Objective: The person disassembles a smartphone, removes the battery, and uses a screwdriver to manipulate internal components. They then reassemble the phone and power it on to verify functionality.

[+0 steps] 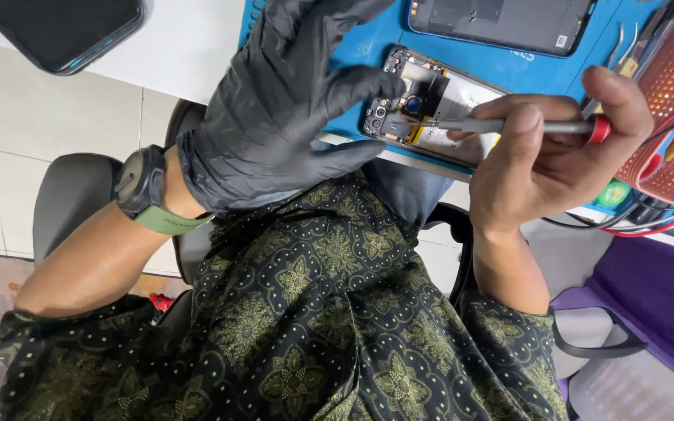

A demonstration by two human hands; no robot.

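The right hand is bare, and its fingers are pinched shut around a slim grey screwdriver with a red cap at its rear end. The tool lies almost level, its tip resting on the upper inner part of the opened phone, just beside the small round camera module. The left hand wears a black glove; its fingers are spread and curved, closed on nothing, with the forefinger reaching over the top corner of the phone and the thumb below its edge, so the phone lies between the two. Whether those fingertips press on the frame cannot be told.

The phone lies back-off on a blue mat at the near edge of the white counter. A second opened phone shell lies farther up the mat. To the right stands a red mesh basket; yellow and red items show inside it, too unclear to name. Tweezers lie just beside the basket. A dark phone rests well apart, at the counter's left corner. A watch with a green strap sits on the left wrist.
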